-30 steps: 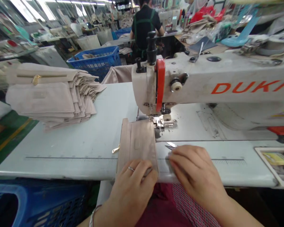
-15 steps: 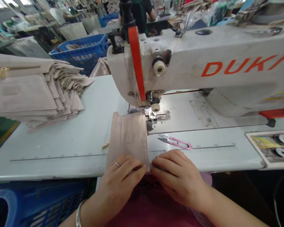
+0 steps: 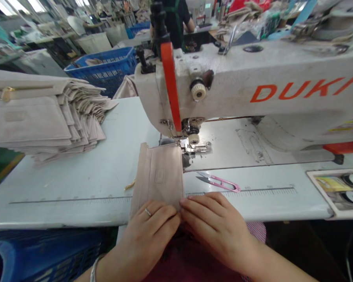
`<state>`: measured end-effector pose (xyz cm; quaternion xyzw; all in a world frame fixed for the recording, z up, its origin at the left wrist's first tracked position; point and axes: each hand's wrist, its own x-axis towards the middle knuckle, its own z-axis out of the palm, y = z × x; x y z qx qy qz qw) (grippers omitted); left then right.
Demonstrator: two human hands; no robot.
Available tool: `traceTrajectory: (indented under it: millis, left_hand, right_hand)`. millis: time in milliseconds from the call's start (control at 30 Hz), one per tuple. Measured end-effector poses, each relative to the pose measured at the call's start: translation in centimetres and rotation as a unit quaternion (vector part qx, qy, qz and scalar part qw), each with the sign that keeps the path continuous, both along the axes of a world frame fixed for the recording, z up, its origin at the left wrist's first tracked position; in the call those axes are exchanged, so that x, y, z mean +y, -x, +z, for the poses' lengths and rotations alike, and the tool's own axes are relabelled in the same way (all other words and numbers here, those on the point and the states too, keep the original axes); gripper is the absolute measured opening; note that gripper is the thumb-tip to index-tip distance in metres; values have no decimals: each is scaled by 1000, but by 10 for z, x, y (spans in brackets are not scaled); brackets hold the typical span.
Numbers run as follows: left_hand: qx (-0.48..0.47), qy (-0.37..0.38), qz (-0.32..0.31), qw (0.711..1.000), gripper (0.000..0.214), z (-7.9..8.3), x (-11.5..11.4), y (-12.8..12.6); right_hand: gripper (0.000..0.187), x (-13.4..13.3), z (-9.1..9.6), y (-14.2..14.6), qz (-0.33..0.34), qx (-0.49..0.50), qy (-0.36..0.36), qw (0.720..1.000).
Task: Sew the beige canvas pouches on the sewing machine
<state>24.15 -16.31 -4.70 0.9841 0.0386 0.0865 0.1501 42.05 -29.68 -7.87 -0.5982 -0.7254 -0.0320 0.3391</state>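
A beige fabric pouch piece [image 3: 166, 172] lies on the sewing table, its far right corner under the presser foot [image 3: 191, 147] of the sewing machine [image 3: 241, 74]. My left hand [image 3: 153, 231], with a ring on one finger, grips the near edge of the piece. Close beside it my right hand [image 3: 214, 223] pinches the near right corner, fingers pressed together. A gold zipper pull [image 3: 130, 185] sticks out at the left side of the piece. Pink thread snips [image 3: 219, 181] rest on the table to the right, apart from both hands.
A tall stack of beige pouch pieces [image 3: 29, 117] sits at the left. Blue baskets stand behind the table [image 3: 106, 64] and below it [image 3: 47, 254]. At the right edge is a tray with bobbins [image 3: 351, 188]. A co-worker [image 3: 176, 19] sits beyond the machine.
My right hand has moved slightly left and closed in on the piece's near right corner, next to my left hand. The piece remains under the presser foot. The view has shifted a little.
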Motion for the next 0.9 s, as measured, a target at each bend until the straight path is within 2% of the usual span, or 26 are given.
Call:
traceTrajectory:
  millis: [133,200,300,433,533,733,900]
  left_hand:
    - [41,53,5,998,21,19,11,-17]
    - [44,32,13,998,24,24,23,-30]
    - [28,-55,4,998,40,18,45,-48]
    - [54,-73,-11,996,49,2,62,-59]
    - [40,-70,-13,997,48,0,63,-59]
    - [9,-18,-44,999,40,14,45,-38]
    - [-27,10,-90,996,27,4,44,-23]
  right_hand:
    - [21,8,2,4,17,11,-42,999]
    - [19,10,2,6,24,12,-51,998]
    - [15,13,0,8,11,-2,-63,998]
    - [15,15,-1,9,-10,-21,-82,996]
    - [16,18,0,6,-11,-26,-65,997]
    - [18,27,3,-4,-9,-21,-56,998]
    - [23,33,9,-12,-2,-23,-30,999]
